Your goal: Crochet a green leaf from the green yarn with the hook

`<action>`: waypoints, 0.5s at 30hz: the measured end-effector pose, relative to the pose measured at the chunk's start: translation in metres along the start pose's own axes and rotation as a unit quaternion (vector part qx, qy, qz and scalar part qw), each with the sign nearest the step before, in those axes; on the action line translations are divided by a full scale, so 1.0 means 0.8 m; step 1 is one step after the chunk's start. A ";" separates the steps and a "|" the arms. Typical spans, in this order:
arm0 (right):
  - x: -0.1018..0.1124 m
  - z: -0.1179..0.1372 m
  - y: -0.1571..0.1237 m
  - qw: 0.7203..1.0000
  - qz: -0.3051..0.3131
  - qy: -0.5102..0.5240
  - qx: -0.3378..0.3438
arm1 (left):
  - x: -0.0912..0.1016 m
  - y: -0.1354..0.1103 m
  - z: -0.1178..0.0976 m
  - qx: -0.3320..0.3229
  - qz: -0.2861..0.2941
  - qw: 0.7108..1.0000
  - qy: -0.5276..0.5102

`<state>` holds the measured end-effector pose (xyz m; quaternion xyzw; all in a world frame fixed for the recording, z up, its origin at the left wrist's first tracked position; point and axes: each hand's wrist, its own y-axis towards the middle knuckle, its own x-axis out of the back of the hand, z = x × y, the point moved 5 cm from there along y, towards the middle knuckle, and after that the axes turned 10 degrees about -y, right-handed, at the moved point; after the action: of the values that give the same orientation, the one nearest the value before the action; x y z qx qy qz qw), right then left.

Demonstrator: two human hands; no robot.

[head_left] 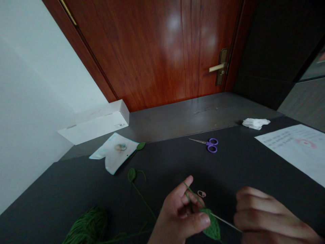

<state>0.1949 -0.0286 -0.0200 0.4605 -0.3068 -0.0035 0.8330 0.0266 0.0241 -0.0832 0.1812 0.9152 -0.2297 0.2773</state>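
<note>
My left hand (181,211) pinches a green crocheted leaf (212,226) between thumb and fingers, with green yarn running over its raised index finger. My right hand (266,215) is closed round a thin crochet hook (225,222), whose tip meets the leaf's upper edge. The hook's far end is hidden in the fist. Just beyond the left fingers lies a small pink stitch marker (201,194). A ball of green yarn (86,226) sits at the lower left, partly cut off by the frame.
Purple-handled scissors (211,145) lie further back on the dark table. To the left are a small green leaf piece (132,175), another leaf (141,146) beside a white pouch (121,152), and a long white box (96,123). Crumpled tissue (256,123) and a printed sheet (299,149) lie right.
</note>
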 end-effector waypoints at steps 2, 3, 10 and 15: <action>-0.001 -0.001 0.003 0.997 0.021 0.067 -0.016 | -0.004 -0.002 0.000 0.012 0.017 1.000 -0.006; -0.003 -0.006 0.002 0.991 0.030 0.115 -0.057 | -0.006 -0.002 0.001 0.026 0.027 0.999 -0.017; -0.032 -0.042 -0.021 0.833 -0.033 0.376 -0.404 | -0.011 -0.002 0.010 0.105 0.086 0.986 -0.098; -0.023 -0.034 -0.014 0.905 0.002 0.289 -0.313 | -0.005 0.002 0.006 0.045 0.045 0.995 -0.083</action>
<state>0.1966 -0.0089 -0.0483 0.1560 -0.0365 0.0360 0.9864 0.0327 0.0224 -0.0852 0.2144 0.8687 -0.2720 0.3543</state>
